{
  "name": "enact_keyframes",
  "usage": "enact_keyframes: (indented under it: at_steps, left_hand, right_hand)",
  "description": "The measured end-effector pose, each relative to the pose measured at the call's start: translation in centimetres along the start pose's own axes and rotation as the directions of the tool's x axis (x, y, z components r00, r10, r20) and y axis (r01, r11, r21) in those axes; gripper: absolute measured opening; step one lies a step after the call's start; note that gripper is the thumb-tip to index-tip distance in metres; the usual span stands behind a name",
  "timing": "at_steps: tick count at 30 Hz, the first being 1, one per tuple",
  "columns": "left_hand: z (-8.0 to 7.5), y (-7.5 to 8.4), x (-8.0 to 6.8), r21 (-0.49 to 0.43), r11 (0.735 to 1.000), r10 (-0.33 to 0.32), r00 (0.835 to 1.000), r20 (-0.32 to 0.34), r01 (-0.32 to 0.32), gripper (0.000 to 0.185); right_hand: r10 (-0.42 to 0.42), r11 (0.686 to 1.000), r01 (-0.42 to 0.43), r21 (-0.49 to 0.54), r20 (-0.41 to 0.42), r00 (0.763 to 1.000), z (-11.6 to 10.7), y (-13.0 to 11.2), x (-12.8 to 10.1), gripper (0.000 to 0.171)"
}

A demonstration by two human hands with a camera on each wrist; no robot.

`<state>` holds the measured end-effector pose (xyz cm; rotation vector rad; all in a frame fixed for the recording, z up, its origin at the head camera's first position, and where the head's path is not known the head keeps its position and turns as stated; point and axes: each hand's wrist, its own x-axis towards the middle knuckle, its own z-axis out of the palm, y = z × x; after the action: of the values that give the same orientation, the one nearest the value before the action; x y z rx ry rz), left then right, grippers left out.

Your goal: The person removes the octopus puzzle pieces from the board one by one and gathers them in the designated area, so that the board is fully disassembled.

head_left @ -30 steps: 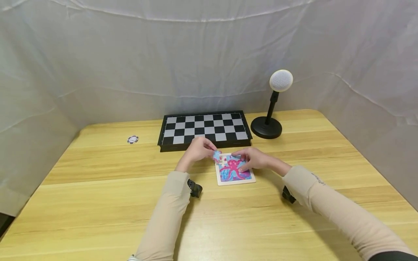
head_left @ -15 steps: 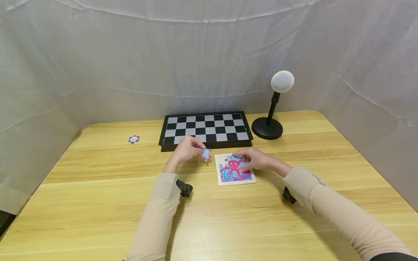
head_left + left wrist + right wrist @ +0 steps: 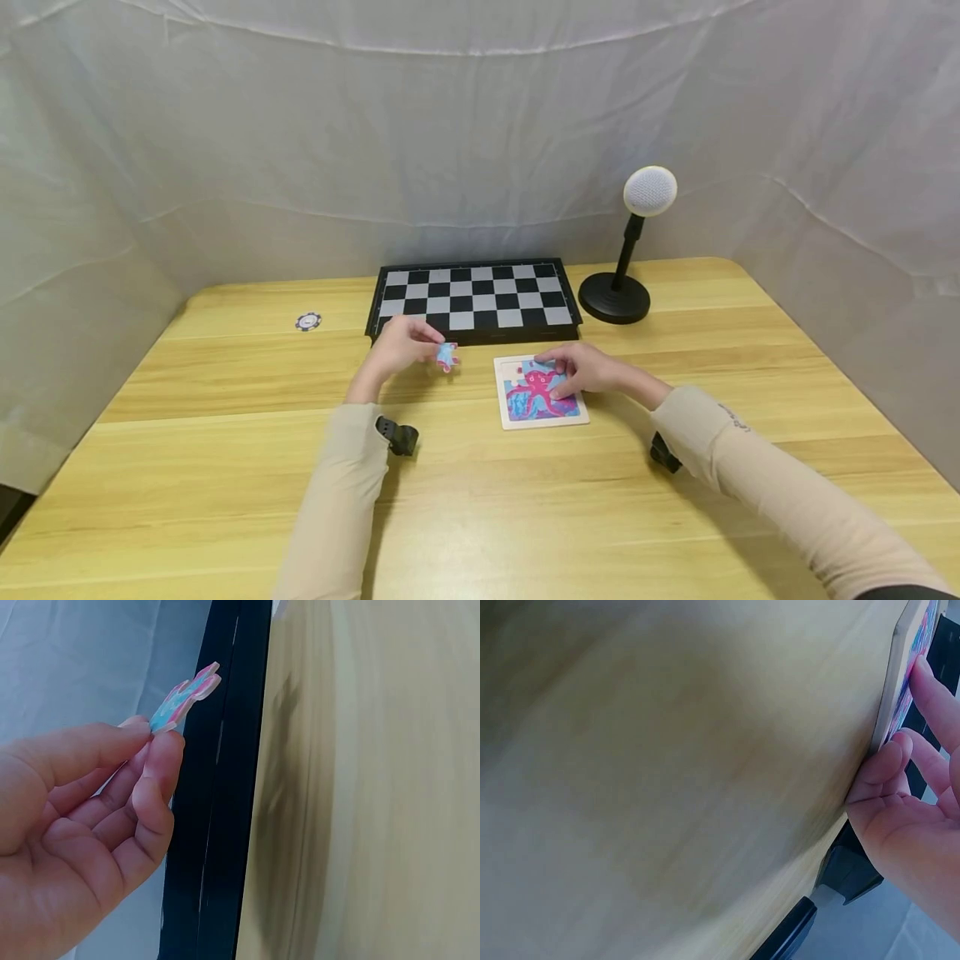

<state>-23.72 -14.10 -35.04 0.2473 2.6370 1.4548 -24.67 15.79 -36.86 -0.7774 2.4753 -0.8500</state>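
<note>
Between thumb and fingertips, my left hand (image 3: pixel 405 343) pinches a blue and pink jigsaw piece (image 3: pixel 447 357), raised above the table left of the puzzle. The left wrist view shows the jigsaw piece (image 3: pixel 184 699) held by one edge, its knobs pointing away from the hand (image 3: pixel 97 795). On the table lies a square jigsaw puzzle (image 3: pixel 528 400) with a pink octopus picture in a pale frame; its upper left corner shows a bare gap. My right hand (image 3: pixel 588 368) rests on the puzzle's right side, thumb and fingers touching the picture. In the right wrist view, fingertips (image 3: pixel 924 675) meet the puzzle's surface.
Behind the hands lies a black-framed chessboard (image 3: pixel 483 292). A round white-headed stand on a black base (image 3: pixel 615 297) is right of it. One poker chip (image 3: pixel 307 322) lies at the left. Pale cloth (image 3: pixel 450 150) hangs behind the wooden table (image 3: pixel 525 517).
My left hand has moved left, carrying the jigsaw piece off the puzzle's upper left corner and uncovering the gap there. The right hand has stayed on the puzzle.
</note>
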Motion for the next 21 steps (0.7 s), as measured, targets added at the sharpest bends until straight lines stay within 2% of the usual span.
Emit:
enact_keyframes:
  at_steps: [3,10,14,21]
  left_hand:
    - [-0.5,-0.4,-0.1,-0.008,1.000,0.009,1.000,-0.010,-0.009,0.010]
    - [-1.7,-1.4,-0.5,-0.020,0.999,-0.041,0.999,-0.030,0.041,0.012]
    - [-2.1,-1.7,-0.7,-0.017,0.999,-0.048,0.999,-0.009,0.048,0.012]
    - [-2.2,-2.1,-0.9,-0.015,0.995,-0.095,0.994,0.060,0.096,0.011]
  right_hand:
    - [0.000,1.000,0.000,-0.003,-0.002,1.000,0.0,0.0,0.0,0.054]
    - [-0.009,1.000,0.009,-0.005,0.000,1.000,-0.1,0.0,0.0,0.054]
    - [-0.018,1.000,0.018,-0.008,-0.005,1.000,-0.1,0.1,0.0,0.054]
    - [-0.030,1.000,0.030,-0.008,-0.003,1.000,0.0,0.1,0.0,0.054]
